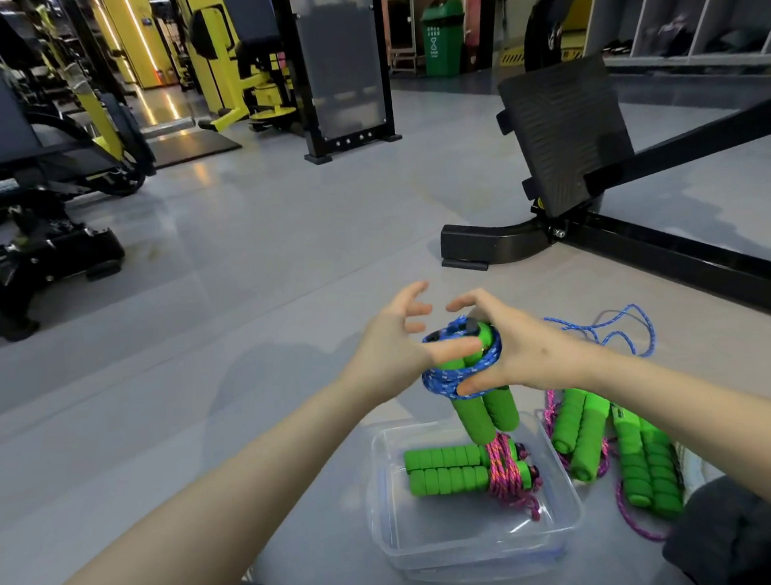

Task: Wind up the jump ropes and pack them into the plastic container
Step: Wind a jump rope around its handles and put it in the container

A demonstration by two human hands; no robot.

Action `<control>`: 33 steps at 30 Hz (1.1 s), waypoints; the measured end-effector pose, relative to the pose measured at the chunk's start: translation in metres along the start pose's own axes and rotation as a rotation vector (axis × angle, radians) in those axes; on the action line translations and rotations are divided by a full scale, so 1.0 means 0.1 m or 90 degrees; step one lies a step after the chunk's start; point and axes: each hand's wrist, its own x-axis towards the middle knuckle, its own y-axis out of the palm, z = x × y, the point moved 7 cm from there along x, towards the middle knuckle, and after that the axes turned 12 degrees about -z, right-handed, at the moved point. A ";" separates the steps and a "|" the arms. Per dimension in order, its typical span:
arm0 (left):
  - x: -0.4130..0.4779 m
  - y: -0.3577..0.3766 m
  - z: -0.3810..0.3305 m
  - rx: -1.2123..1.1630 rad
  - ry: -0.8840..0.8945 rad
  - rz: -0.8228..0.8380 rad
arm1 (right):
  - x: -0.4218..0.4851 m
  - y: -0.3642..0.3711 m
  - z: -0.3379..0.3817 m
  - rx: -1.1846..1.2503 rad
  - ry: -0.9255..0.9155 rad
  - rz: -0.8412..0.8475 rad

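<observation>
A blue jump rope (484, 404) with two green foam handles is held upright above the clear plastic container (571, 504). Blue cord is wound around the handles' upper part, and a loose blue tail (626, 333) trails on the floor to the right. My right hand (512, 347) grips the wound cord and handles from the right. My left hand (401, 337) touches the handles with its thumb while its fingers are spread apart. Inside the container lies a wound pink jump rope (462, 468) with green handles.
Two more green-handled ropes (617, 449) with pink cord lie on the grey floor right of the container. A black exercise machine base (554, 228) stands beyond the hands. Gym machines (33, 181) fill the left. My dark-clad knees sit at the bottom edge.
</observation>
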 end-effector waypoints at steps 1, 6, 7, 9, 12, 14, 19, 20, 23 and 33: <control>-0.01 0.04 0.02 0.016 -0.011 0.041 | 0.01 0.01 0.04 -0.021 -0.022 -0.001; -0.10 0.11 0.04 0.111 -0.003 0.131 | 0.02 0.05 0.18 -0.075 -0.124 0.019; -0.10 0.12 0.05 0.124 -0.010 0.140 | 0.01 0.07 0.19 -0.081 -0.130 0.032; -0.12 0.12 0.06 0.148 -0.029 0.164 | -0.02 0.08 0.21 -0.086 -0.134 0.049; -0.12 0.07 0.04 0.135 -0.054 0.198 | -0.02 0.06 0.24 -0.075 -0.127 0.043; -0.13 0.05 0.02 0.080 -0.078 0.217 | -0.01 0.03 0.25 -0.059 -0.119 0.029; -0.12 -0.04 0.06 0.024 -0.091 0.183 | -0.04 0.02 0.29 -0.025 -0.137 -0.008; -0.11 -0.06 0.06 0.013 -0.092 0.174 | -0.04 0.02 0.30 -0.017 -0.146 -0.019; -0.10 -0.10 0.06 -0.007 -0.085 0.149 | -0.05 0.04 0.36 -0.003 -0.190 -0.037; -0.09 -0.19 0.05 -0.047 -0.082 0.081 | 0.02 0.05 0.25 0.058 -0.081 -0.020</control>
